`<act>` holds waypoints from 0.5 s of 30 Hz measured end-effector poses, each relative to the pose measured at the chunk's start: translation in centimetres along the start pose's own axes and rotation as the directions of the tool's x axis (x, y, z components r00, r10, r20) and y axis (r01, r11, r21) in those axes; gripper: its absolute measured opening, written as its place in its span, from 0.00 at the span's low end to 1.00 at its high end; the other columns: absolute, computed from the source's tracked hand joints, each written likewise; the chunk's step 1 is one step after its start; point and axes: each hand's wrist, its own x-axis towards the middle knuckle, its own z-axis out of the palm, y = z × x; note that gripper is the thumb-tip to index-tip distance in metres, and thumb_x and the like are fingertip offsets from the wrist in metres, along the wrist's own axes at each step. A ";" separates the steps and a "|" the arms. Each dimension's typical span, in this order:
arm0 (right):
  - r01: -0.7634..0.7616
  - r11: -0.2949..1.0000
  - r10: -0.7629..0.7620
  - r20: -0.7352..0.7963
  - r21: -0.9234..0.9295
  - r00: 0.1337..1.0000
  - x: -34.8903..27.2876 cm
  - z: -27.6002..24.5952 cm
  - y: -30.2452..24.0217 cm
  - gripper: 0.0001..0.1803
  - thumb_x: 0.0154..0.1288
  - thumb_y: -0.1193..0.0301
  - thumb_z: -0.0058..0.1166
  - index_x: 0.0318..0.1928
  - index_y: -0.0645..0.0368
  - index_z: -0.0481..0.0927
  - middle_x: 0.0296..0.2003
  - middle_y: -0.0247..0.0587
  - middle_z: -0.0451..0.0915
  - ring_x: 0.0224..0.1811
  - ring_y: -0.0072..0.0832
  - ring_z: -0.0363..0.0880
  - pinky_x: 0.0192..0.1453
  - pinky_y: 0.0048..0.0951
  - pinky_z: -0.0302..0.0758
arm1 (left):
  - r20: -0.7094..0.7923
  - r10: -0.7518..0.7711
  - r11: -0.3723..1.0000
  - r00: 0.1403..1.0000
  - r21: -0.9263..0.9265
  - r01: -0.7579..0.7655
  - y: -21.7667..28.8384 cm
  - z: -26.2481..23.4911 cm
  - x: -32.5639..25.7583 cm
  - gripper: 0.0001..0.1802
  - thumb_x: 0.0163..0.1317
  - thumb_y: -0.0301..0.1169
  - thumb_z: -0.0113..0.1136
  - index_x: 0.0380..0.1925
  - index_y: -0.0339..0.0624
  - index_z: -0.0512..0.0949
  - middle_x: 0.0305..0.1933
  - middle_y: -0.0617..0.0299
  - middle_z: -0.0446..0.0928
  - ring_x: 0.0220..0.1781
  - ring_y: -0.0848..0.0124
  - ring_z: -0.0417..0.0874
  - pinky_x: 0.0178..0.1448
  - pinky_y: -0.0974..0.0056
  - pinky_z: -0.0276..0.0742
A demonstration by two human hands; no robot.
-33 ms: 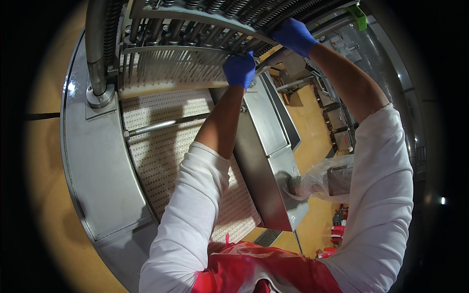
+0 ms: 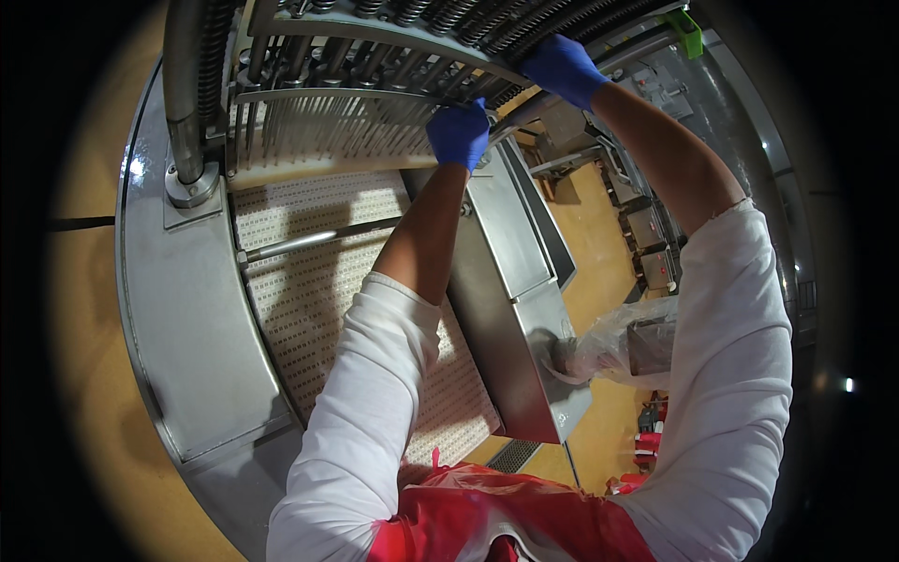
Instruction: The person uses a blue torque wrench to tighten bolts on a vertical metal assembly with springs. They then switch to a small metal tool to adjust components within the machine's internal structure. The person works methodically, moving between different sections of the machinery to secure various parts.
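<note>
Both of my hands wear blue gloves and are raised to the right end of a metal needle head. My left hand point(image 2: 458, 134) is closed at the end of the lower plate point(image 2: 346, 95), beside a row of thin steel needles point(image 2: 314, 126); what its fingers hold is hidden. Farther right and higher, my right hand point(image 2: 565, 70) curls its fingers at the edge of the upper plate point(image 2: 412, 39), below dark coil springs point(image 2: 468, 21). Its fingertips are hard to make out. Under the needles lies a white slotted conveyor belt point(image 2: 309, 309).
A steel rod point(image 2: 314, 242) crosses above the belt. Steel housings point(image 2: 211, 328) flank it, with a thick upright post point(image 2: 186, 122) at left. Clear plastic wrap point(image 2: 613, 342) covers something at right. A green clip point(image 2: 688, 35) sits at upper right. The floor is tan.
</note>
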 end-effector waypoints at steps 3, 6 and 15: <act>0.020 0.999 -0.018 -0.060 0.037 0.998 -0.6 -0.4 -0.6 0.20 0.58 0.57 0.58 0.46 0.56 0.87 0.38 0.53 0.87 0.42 0.47 0.86 0.48 0.43 0.81 | 0.009 0.020 0.999 1.000 0.047 -0.020 -0.5 0.2 0.5 0.30 0.74 0.50 0.42 0.30 0.41 0.87 0.34 0.47 0.86 0.40 0.50 0.87 0.49 0.50 0.80; -0.022 0.989 0.029 -0.047 0.149 0.998 -0.7 -0.3 -1.0 0.20 0.56 0.59 0.58 0.44 0.58 0.87 0.38 0.52 0.87 0.41 0.45 0.87 0.47 0.41 0.81 | 0.058 0.014 0.993 0.998 0.118 -0.021 -0.3 0.3 0.3 0.30 0.73 0.51 0.43 0.29 0.41 0.86 0.33 0.47 0.86 0.38 0.50 0.87 0.47 0.49 0.81; 0.112 0.989 -0.103 0.091 -0.093 0.991 0.0 0.6 1.1 0.17 0.57 0.64 0.59 0.44 0.56 0.88 0.41 0.50 0.87 0.45 0.45 0.88 0.49 0.39 0.84 | 0.534 -0.166 0.784 0.829 -0.438 0.439 1.2 -2.9 -1.6 0.24 0.66 0.48 0.59 0.23 0.36 0.82 0.22 0.52 0.81 0.23 0.61 0.82 0.41 0.56 0.81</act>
